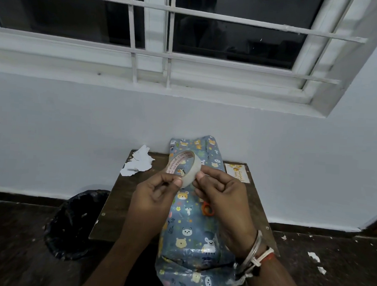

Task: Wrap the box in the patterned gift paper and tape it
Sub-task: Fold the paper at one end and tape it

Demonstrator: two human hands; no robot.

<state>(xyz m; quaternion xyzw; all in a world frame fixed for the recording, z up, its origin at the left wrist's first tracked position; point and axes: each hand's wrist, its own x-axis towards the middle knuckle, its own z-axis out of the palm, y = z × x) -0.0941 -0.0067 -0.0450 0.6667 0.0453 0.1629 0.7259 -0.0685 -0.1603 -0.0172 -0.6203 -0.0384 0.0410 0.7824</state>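
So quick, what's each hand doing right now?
Left hand: pinching the clear tape roll.
Right hand: pinching the same roll from the other side.

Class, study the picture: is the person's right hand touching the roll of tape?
Touching. The head view shows the right hand pinching the outer band of the tape roll between thumb and forefinger, with no gap.
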